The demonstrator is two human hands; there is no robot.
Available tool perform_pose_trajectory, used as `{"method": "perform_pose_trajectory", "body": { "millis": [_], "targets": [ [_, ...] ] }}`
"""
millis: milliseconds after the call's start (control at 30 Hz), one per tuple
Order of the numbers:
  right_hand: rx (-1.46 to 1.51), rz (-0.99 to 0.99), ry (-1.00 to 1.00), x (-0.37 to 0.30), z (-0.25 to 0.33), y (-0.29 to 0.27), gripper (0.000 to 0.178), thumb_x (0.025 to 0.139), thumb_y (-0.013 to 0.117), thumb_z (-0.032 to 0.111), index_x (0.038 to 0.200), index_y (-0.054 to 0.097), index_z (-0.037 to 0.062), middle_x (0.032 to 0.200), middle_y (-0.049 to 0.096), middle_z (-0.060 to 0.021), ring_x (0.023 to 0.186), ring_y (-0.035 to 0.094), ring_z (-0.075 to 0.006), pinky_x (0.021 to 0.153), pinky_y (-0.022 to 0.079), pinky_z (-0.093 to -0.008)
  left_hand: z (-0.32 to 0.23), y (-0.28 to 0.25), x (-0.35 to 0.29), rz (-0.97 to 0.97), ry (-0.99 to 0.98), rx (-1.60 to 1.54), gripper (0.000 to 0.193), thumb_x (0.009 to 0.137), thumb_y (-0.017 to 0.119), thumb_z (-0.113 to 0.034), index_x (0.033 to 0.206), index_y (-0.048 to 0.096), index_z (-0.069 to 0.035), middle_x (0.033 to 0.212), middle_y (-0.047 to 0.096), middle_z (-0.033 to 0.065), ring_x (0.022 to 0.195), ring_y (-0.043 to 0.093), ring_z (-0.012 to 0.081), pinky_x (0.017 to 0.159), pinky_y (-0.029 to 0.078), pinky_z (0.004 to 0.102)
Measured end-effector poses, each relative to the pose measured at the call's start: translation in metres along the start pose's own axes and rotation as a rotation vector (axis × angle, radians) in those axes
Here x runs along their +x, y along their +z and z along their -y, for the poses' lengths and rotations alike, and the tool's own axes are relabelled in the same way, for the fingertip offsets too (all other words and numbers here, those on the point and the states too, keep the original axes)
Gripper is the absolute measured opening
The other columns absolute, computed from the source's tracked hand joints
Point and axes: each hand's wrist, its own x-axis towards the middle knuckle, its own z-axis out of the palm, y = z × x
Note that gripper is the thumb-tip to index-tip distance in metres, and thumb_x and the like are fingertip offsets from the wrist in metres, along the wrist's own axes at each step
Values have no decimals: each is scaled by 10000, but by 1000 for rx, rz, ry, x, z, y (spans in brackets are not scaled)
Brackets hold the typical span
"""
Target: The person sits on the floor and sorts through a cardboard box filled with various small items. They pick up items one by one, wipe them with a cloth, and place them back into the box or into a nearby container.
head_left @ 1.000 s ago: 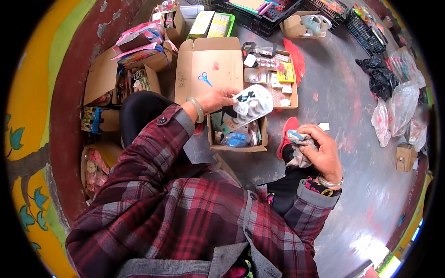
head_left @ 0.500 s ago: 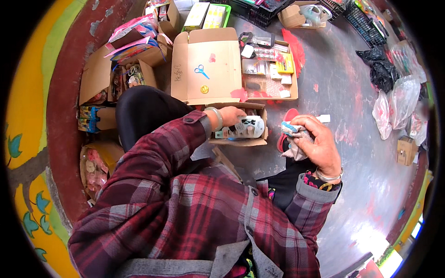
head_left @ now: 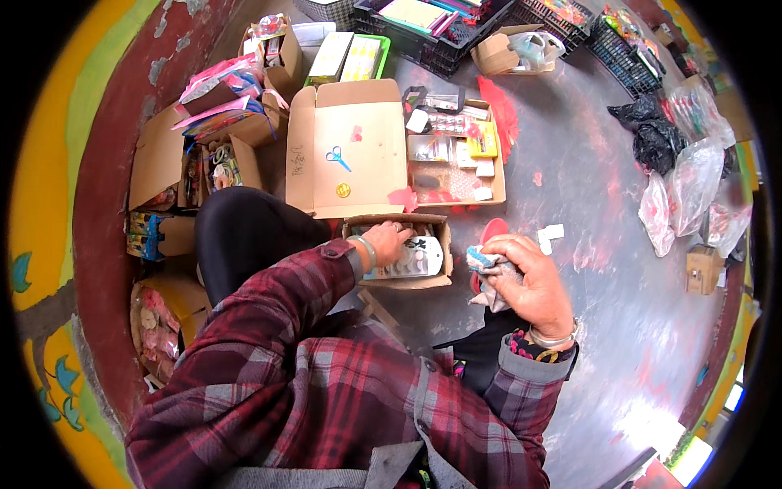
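My left hand (head_left: 386, 244) reaches into a small open cardboard box (head_left: 419, 283) in front of me. Its fingers are bent over the left part of a white and clear blister pack (head_left: 425, 254) lying in that box; their tips are partly hidden, so what they pinch cannot be made out. Off to the right of the box, my right hand (head_left: 531, 281) is closed round a crumpled cloth (head_left: 494, 279), greyish with a blue part at the top. Behind the cloth a red sandal (head_left: 493, 229) shows in part.
Beyond the small box lies an opened carton flap with blue scissors (head_left: 337, 158) on it. Next to it stands a carton of small packs (head_left: 446, 151). Stuffed cardboard boxes (head_left: 232, 159) line the left wall. Black crates (head_left: 440, 45) stand at the back, plastic bags (head_left: 692, 183) at the right.
My left hand has shifted over the blister pack and now covers more of its left side. My right hand still grips the cloth. The whole view has swung slightly.
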Motion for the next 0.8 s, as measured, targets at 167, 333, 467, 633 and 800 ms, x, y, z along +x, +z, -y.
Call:
{"method": "perform_pose_trajectory", "body": {
  "millis": [167,333,467,633,800],
  "targets": [
    [-26,15,-4,-1,-3,-3,323,693,608,17,1016,605,12,1003,613,-120,976,566,-288,867,429,-351,-13,12,-15,-121,495,247,712,789,637,-369,1384,351,-100,1416,339,151,1339,290,308,1094,252,441],
    [-34,7,-28,0,0,-2,343,666,577,-7,1007,609,22,1002,614,-136,960,568,-322,854,440,-375,5,48,-10,-25,500,360,709,835,572,-379,1425,278,-118,1492,238,126,1398,191,269,1133,163,424],
    [-31,15,23,-2,1,-4,319,679,601,9,997,605,9,1004,619,-123,977,566,-291,861,429,-350,13,47,-4,25,460,412,717,875,522,-413,1453,210,-127,1520,178,113,1414,143,248,1144,136,415],
    [-25,12,-13,-2,0,-2,340,670,577,-18,1008,600,17,1008,605,-139,973,557,-325,864,433,-383,24,60,3,-33,476,358,706,880,520,-400,1453,211,-126,1521,173,114,1413,146,255,1146,126,419],
    [-2,18,-23,2,3,-1,350,665,589,-34,1011,600,19,1012,602,-134,968,557,-320,861,434,-374,19,58,5,66,438,357,702,884,512,-400,1455,207,-131,1524,156,125,1413,141,274,1145,123,434]
  ]
}}
